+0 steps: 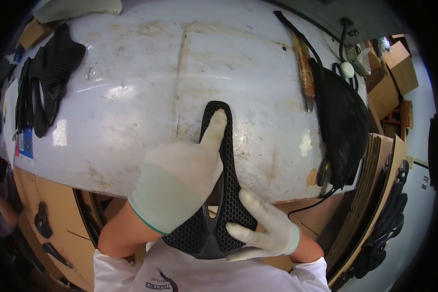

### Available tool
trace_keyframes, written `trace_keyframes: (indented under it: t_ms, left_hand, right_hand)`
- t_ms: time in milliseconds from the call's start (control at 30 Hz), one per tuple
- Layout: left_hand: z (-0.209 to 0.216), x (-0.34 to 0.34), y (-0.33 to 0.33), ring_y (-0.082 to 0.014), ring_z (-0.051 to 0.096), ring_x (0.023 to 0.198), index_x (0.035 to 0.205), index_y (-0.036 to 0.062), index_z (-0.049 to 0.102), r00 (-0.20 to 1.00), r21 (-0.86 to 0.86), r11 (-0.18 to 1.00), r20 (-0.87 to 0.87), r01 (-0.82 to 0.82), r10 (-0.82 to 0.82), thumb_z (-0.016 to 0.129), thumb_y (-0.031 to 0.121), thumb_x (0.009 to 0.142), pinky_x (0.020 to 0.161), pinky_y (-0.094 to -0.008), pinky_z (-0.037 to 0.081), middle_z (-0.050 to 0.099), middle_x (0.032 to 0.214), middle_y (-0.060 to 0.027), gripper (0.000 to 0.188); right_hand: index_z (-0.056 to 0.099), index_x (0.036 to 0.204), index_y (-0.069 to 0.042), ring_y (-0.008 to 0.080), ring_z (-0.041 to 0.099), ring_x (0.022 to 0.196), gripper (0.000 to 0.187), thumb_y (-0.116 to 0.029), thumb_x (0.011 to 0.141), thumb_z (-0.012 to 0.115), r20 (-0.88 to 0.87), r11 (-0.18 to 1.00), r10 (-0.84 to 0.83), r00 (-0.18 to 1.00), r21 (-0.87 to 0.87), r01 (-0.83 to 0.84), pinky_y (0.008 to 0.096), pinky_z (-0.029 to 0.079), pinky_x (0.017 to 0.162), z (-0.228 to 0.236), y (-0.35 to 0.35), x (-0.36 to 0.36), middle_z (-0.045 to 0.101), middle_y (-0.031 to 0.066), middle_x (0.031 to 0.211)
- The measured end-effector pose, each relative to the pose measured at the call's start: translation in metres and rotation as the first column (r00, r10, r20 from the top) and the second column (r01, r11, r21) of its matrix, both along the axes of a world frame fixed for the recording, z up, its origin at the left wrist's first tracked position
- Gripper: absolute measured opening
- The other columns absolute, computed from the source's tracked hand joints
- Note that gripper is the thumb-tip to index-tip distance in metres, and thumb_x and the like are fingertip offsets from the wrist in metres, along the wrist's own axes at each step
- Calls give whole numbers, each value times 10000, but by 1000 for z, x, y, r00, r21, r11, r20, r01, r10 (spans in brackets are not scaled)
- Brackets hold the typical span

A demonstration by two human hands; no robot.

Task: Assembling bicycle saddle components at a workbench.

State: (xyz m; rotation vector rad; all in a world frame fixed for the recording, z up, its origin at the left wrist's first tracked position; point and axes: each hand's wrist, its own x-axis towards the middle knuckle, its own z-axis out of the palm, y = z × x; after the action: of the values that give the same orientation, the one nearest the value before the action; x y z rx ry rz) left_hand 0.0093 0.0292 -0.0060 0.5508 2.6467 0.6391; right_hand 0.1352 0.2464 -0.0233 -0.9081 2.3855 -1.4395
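White and scuffed, the glossy worktable (146,87) carries a black lattice bicycle saddle (224,194) at its near edge. The gloved left hand (180,180) presses one extended finger along the saddle's nose; the gloved right hand (265,228) grips its wide rear. More saddles (48,73) lie far left, cardboard boxes (394,68) stand right.

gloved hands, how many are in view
2: the left hand presses on top of the black lattice saddle; the right hand holds its rear edge.
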Motion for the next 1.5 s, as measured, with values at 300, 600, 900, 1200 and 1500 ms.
trace_keyframes:
  t_ms: [300, 600, 900, 1200, 1500]
  left_hand:
    - [-1, -1, -4, -343, 674, 623, 1544, 104, 497, 999, 34, 999, 36, 18, -20, 623, 122, 949, 584, -444, 545, 710, 855, -166, 609]
    - [2, -6, -9, -353, 694, 662, 1528, 89, 528, 992, 89, 995, 119, 34, -45, 642, 110, 928, 594, -421, 544, 707, 847, -208, 611]
    - [2, 36, -104, -402, 707, 1048, 1358, 80, 697, 940, 527, 808, 50, 262, -337, 825, 457, 844, 829, -461, 575, 623, 1306, -235, 651]
    - [-26, 75, -120, -430, 639, 1218, 1322, 109, 730, 963, 645, 755, 109, 119, -246, 842, 502, 779, 995, -489, 531, 590, 1378, -245, 679]
    - [-7, 70, -109, -472, 601, 1263, 1283, 162, 755, 970, 550, 812, 10, 196, -241, 801, 479, 824, 1058, -524, 502, 553, 1399, -252, 560]
  right_hand:
    - [748, 1248, -112, 533, 581, 1294, 410, -156, 841, 718, -129, 977, -173, 976, 100, 186, 554, 451, 1144, -2, -17, 9, 526, 291, 1480]
    - [755, 1108, -10, 348, 711, 1138, 315, -170, 851, 670, -377, 980, 40, 925, 193, 37, 444, 576, 986, 5, -12, -21, 732, 157, 1173]
    - [746, 1108, 5, 350, 714, 1128, 319, -128, 830, 662, -401, 992, -29, 916, 102, 76, 439, 575, 995, 1, -9, -23, 728, 163, 1159]
    - [745, 1085, 3, 356, 708, 1129, 306, -122, 815, 672, -415, 984, -9, 910, 157, 81, 447, 570, 994, 3, -8, -21, 718, 168, 1156]
    - [737, 1098, 5, 365, 701, 1138, 324, -122, 808, 670, -414, 984, -6, 910, 159, 79, 456, 570, 989, 3, -9, -18, 714, 178, 1165]
